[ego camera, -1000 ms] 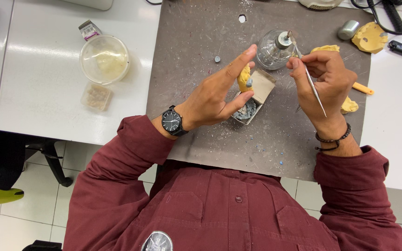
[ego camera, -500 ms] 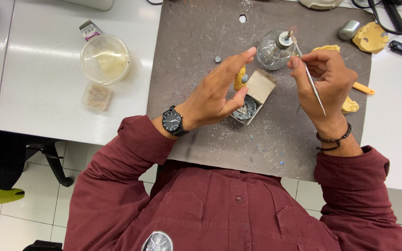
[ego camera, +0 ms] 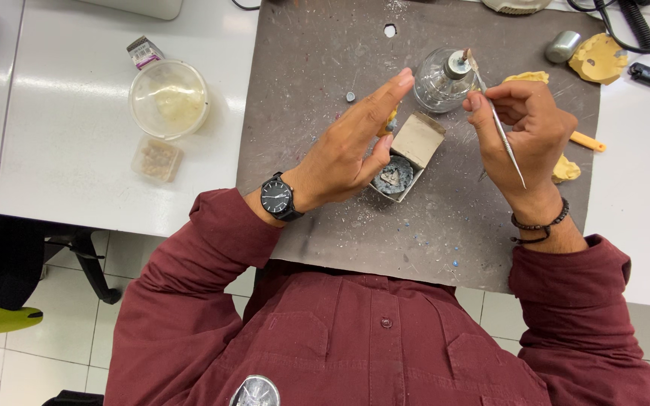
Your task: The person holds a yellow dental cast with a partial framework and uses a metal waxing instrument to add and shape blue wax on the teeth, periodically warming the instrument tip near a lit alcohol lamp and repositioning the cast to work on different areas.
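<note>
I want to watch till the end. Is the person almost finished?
Hard to say. Done: yellow casts lie aside. In hand: the right hand holds a thin metal tool at the glass burner; the left hand holds a small yellow piece. Left: shaping it.

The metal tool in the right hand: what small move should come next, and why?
Probably carry the thin metal tool down to the open box. Its tip sits at the glass burner wick, and the left hand holds a small yellow piece there.

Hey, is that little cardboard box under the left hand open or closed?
Open. The small box has its flap folded back, showing dark grey material inside, partly behind the left hand.
</note>
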